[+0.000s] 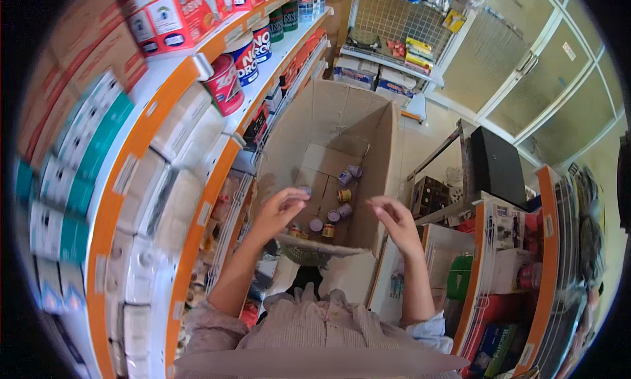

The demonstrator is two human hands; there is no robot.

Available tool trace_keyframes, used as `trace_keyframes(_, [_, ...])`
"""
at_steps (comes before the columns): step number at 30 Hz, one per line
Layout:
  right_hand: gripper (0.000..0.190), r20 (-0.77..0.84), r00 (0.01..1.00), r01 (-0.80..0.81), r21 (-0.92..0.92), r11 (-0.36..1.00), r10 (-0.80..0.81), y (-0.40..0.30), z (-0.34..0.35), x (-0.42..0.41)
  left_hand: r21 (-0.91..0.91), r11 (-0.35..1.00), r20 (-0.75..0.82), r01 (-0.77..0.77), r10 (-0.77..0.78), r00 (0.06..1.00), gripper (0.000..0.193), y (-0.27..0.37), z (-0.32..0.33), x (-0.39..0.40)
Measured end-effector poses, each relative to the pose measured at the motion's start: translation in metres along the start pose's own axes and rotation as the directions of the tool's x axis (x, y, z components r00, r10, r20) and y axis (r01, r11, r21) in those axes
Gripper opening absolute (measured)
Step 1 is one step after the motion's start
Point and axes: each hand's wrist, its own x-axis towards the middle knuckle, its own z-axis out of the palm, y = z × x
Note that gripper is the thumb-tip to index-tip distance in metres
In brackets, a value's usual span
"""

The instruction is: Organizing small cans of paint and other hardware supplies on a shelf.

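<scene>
A deep, open cardboard box (328, 115) stands in front of me. On its floor lie several small cans, among them a purple-wrapped can (344, 177), a yellow-and-red can (344, 195) and a can with a pale lid (316, 225). Over the box's left side is my left hand (281, 212), fingers curved and thumb apart, with nothing seen in its grasp. Just past its fingertips shows another purple can (306, 190); whether they touch is unclear. My right hand (397, 223), also empty with thumb and fingers parted, hovers by the box's right wall.
Close on my left run shelves with an orange edge (183, 90), bearing cartons, packs and paint tubs (226, 83). Lower shelves (473, 275) hold goods on the right, with a black box (498, 164) beyond. Glass doors (537, 73) stand at the far right.
</scene>
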Motion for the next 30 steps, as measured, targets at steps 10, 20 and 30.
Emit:
trace_keyframes(10, [0.03,-0.055,0.95,-0.312,-0.172,0.934,0.307,0.161,0.016,0.241,0.185,0.923,-0.031,0.338,-0.338,0.941,0.032,-0.195,-0.028,0.211])
trace_keyframes(20, [0.035,-0.376,0.724,-0.687,-0.47,0.555,0.578,0.461,-0.016,0.217,0.923,0.342,0.346,-0.175,-0.543,0.765,0.023,-0.354,0.041,0.18])
trace_keyframes(30, [0.06,-0.522,0.721,-0.692,-0.577,0.434,0.456,0.495,-0.019,0.214,0.924,0.322,0.307,-0.208,-0.296,0.905,0.037,-0.444,0.079,0.102])
